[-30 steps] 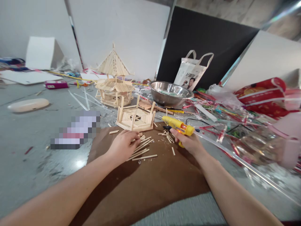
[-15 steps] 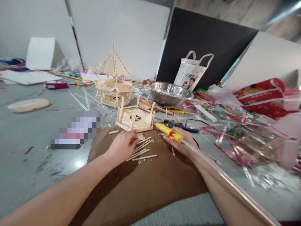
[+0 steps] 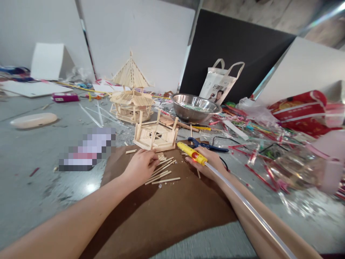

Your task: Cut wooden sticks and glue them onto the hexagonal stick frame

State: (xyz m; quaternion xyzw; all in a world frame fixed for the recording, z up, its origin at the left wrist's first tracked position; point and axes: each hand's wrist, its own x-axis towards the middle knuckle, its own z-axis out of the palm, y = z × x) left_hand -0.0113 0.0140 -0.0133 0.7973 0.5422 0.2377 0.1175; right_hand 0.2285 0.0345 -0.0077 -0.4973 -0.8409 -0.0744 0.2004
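My right hand (image 3: 208,163) grips a yellow glue gun (image 3: 191,152), its nozzle pointing left toward a small open wooden-stick frame (image 3: 155,135). A long clear glue stick (image 3: 248,212) trails back from the gun along my forearm. My left hand (image 3: 140,166) rests curled on the brown mat (image 3: 167,212), fingertips on a loose pile of wooden sticks (image 3: 162,171) just in front of the frame. What the fingers pinch, if anything, is hidden. A taller stick pagoda (image 3: 130,94) stands behind the frame.
A steel bowl (image 3: 196,107) and a white tote bag (image 3: 221,82) sit behind the work. Blue-handled pliers (image 3: 207,145) lie right of the gun. Red packets (image 3: 302,108) and plastic litter crowd the right. A beige oval object (image 3: 32,120) lies far left. Boards lean on the wall.
My right hand turned the glue gun so its nozzle points left and brought it nearer the frame; the glue stick swung back over my forearm. My left hand stayed on the sticks.
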